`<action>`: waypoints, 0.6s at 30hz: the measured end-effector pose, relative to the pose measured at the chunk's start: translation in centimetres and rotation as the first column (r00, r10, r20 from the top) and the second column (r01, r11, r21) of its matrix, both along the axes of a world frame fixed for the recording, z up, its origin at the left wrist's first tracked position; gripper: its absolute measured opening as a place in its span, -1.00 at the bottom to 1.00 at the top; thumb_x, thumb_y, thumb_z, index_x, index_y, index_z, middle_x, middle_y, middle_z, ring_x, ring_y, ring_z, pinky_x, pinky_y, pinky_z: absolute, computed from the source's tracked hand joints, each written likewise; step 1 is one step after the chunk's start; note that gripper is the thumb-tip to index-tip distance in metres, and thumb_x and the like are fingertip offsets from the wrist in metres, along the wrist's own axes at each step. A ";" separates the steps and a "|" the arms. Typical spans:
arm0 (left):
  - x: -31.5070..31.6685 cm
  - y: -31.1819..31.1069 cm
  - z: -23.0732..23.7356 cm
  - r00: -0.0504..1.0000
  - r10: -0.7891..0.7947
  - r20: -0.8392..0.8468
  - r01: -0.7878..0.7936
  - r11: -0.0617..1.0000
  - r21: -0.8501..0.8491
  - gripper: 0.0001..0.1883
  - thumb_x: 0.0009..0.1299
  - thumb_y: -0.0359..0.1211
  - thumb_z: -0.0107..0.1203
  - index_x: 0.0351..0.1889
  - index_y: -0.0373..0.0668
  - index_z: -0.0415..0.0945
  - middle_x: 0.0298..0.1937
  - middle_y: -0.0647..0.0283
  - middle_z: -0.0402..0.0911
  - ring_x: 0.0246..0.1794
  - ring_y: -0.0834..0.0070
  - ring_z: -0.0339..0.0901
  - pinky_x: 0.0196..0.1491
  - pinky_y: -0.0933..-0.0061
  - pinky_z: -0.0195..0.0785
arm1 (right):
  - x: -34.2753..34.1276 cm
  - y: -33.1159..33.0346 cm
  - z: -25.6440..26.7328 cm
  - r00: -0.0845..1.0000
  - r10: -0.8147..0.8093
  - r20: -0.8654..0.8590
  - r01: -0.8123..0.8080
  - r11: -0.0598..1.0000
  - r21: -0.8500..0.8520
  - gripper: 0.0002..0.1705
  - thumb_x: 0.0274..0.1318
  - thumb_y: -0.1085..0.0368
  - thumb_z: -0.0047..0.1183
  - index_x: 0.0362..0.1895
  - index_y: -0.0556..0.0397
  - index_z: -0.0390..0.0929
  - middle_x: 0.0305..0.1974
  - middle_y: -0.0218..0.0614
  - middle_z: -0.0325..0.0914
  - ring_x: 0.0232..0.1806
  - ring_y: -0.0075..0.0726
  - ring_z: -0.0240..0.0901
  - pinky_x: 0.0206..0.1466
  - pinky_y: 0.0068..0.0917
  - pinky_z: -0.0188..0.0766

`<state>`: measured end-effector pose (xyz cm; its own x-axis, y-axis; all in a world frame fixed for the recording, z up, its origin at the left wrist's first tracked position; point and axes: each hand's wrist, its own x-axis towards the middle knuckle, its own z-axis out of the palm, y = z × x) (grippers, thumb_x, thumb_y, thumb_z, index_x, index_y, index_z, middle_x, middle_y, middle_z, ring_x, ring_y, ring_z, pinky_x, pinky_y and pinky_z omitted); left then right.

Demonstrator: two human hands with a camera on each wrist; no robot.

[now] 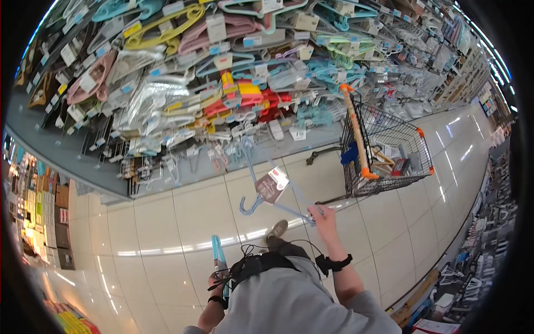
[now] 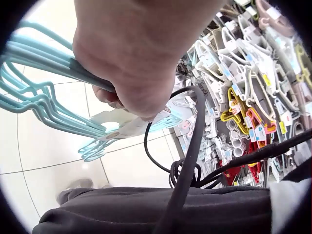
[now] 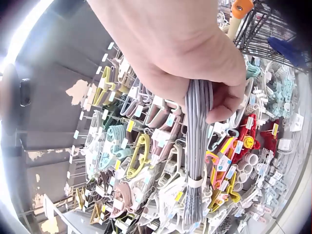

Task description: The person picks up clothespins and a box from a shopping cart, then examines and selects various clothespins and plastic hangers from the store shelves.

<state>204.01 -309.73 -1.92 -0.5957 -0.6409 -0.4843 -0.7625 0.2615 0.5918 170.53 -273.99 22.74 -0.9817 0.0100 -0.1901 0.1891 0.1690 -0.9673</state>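
Observation:
In the head view my right hand [image 1: 324, 218] grips one corner of a bundle of grey-blue clothes hangers [image 1: 295, 212], held out in front of the body. A brown and white card label [image 1: 271, 185] is wrapped about their middle. Seen from the right wrist, thumb and fingers close round the stacked hangers [image 3: 197, 131], and a pale band [image 3: 195, 182] circles them lower down. Low at the body's left side, my left hand [image 1: 216, 281] holds a bundle of light blue hangers [image 1: 217, 247]. The left wrist view shows their bars [image 2: 53, 56] running into the curled hand [image 2: 131, 58].
A display wall of many-coloured hangers [image 1: 217, 94] stretches across the front. To the right stands a shopping cart [image 1: 364, 161] with an orange handle and some goods inside. Black cable [image 2: 195, 141] loops near the left hand. Shelves of goods [image 1: 467, 278] line the right side.

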 end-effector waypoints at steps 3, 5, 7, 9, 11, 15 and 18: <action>6.6 0.0 -4.8 0.990 0.106 -0.092 -0.100 0.992 0.074 -0.64 0.39 -0.18 0.17 -0.14 -0.35 0.58 -0.33 -0.02 0.66 -0.33 0.25 0.57 -0.25 0.27 0.41 | 2.4 0.6 0.7 0.998 0.000 0.058 0.002 1.000 -0.021 -0.69 0.22 0.16 0.13 -0.35 0.18 0.65 -0.61 -0.53 0.39 -0.59 -0.66 0.24 -0.53 -0.58 0.21; 9.1 0.4 -4.0 0.960 0.218 -0.176 -0.206 0.975 0.081 -0.58 0.33 -0.15 0.21 -0.16 -0.40 0.60 -0.41 -0.11 0.64 -0.41 0.17 0.61 -0.31 0.24 0.40 | 4.0 0.5 1.8 0.998 -0.027 0.060 0.028 0.999 -0.021 -0.71 0.24 0.17 0.12 -0.36 0.15 0.64 -0.64 -0.57 0.31 -0.62 -0.68 0.21 -0.59 -0.59 0.21; 9.3 -0.5 -1.7 0.969 0.211 -0.124 -0.226 0.967 -0.118 -0.59 0.36 -0.17 0.19 -0.15 -0.43 0.58 -0.52 0.02 0.60 -0.53 0.25 0.53 -0.39 0.22 0.34 | 5.3 0.3 2.0 0.996 -0.043 0.073 0.045 0.999 -0.029 -0.71 0.24 0.16 0.12 -0.36 0.16 0.64 -0.64 -0.57 0.31 -0.63 -0.68 0.21 -0.59 -0.59 0.21; 7.0 -0.8 3.2 0.851 0.312 -0.422 -0.354 0.935 -0.021 -0.65 0.39 -0.20 0.16 -0.30 -0.40 0.56 -0.65 0.24 0.46 -0.64 0.42 0.39 -0.54 0.29 0.19 | 6.4 1.4 0.3 0.997 -0.062 0.052 0.062 0.998 0.013 -0.69 0.26 0.15 0.11 -0.35 0.16 0.63 -0.63 -0.56 0.30 -0.62 -0.67 0.21 -0.59 -0.58 0.21; 4.6 -2.7 9.4 0.842 0.444 -0.306 -0.394 0.894 0.213 -0.71 0.45 -0.22 0.10 -0.39 -0.28 0.49 -0.66 0.43 0.32 -0.69 0.64 0.27 -0.63 0.47 0.04 | 7.0 1.8 -0.4 0.995 -0.059 0.081 0.057 0.998 0.025 -0.68 0.26 0.14 0.11 -0.35 0.16 0.63 -0.63 -0.56 0.30 -0.62 -0.67 0.22 -0.59 -0.58 0.21; -1.3 -3.9 19.5 0.530 0.698 -0.482 -0.270 0.678 0.684 -0.75 0.54 -0.21 -0.02 -0.38 -0.07 0.34 -0.67 0.56 0.11 -0.75 0.81 0.00 -0.70 0.68 -0.17 | 7.9 1.3 -0.3 0.987 -0.106 0.124 0.094 0.990 0.102 -0.64 0.26 0.10 0.11 -0.35 0.18 0.62 -0.60 -0.54 0.32 -0.61 -0.64 0.23 -0.57 -0.58 0.21; -4.5 -3.9 24.1 0.464 0.709 -0.530 -0.110 0.641 0.760 -0.71 0.57 -0.20 -0.08 -0.43 -0.03 0.27 -0.68 0.55 0.07 -0.77 0.77 -0.04 -0.73 0.68 -0.20 | 8.2 1.6 -0.5 0.983 -0.091 0.157 0.078 0.993 0.091 -0.62 0.26 0.08 0.11 -0.34 0.20 0.61 -0.59 -0.53 0.34 -0.61 -0.62 0.23 -0.56 -0.57 0.22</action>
